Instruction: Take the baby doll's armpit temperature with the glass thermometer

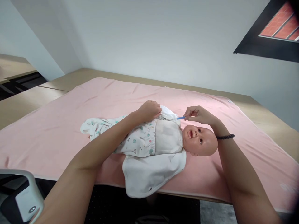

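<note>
Pale walls fill the upper half of the frame, with a dark-framed window (277,28) in the upper right corner. Below them a wooden counter (21,104) carries a pink sheet (58,130) spread across most of the frame. At the centre lies a baby doll (163,140) on its back, head toward the right, dressed in a white patterned sleepsuit (137,140), with a white cloth (149,174) spilling over the counter's near edge. The left hand (149,110) rests on the doll's chest, fingers curled loosely against the fabric; whether they grip it cannot be told. The right hand (198,114), a dark bead bracelet (225,136) on its wrist, hovers just above the doll's face, fingers pinching a thin blue stick (180,118) that points left.
</note>
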The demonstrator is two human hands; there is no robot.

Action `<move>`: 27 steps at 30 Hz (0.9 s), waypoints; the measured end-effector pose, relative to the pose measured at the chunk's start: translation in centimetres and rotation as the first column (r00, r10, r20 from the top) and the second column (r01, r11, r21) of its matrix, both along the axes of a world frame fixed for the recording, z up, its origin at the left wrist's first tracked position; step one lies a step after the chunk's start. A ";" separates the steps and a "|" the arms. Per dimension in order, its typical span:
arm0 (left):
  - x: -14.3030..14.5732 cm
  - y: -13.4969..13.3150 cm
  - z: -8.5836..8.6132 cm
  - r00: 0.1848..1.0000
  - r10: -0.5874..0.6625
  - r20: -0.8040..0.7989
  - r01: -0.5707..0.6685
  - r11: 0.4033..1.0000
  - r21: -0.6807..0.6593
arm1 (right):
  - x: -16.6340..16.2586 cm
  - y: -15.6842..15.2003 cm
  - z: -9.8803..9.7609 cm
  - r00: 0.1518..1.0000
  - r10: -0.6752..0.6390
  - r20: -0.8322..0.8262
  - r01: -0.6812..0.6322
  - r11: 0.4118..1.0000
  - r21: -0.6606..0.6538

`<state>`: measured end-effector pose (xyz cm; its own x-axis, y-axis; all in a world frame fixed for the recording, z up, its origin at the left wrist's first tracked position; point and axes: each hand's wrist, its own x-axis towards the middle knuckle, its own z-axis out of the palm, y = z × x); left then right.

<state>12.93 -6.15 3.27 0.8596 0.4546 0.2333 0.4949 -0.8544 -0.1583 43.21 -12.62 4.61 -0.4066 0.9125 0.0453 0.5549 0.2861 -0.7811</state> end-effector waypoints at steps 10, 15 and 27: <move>0.1 0.3 -0.6 0.994 0.006 0.109 0.005 0.995 -0.101 | -0.9 -0.4 0.2 0.989 0.115 0.090 -0.096 0.977 -0.191; 0.6 1.5 -2.9 0.979 0.125 0.161 -0.056 0.925 -0.375 | -0.7 -0.1 0.1 0.964 0.241 0.113 -0.212 0.951 -0.226; 1.1 3.1 -4.2 0.960 0.273 0.059 -0.208 0.840 -0.502 | -1.3 -0.5 0.7 0.957 0.242 0.158 -0.195 0.944 -0.268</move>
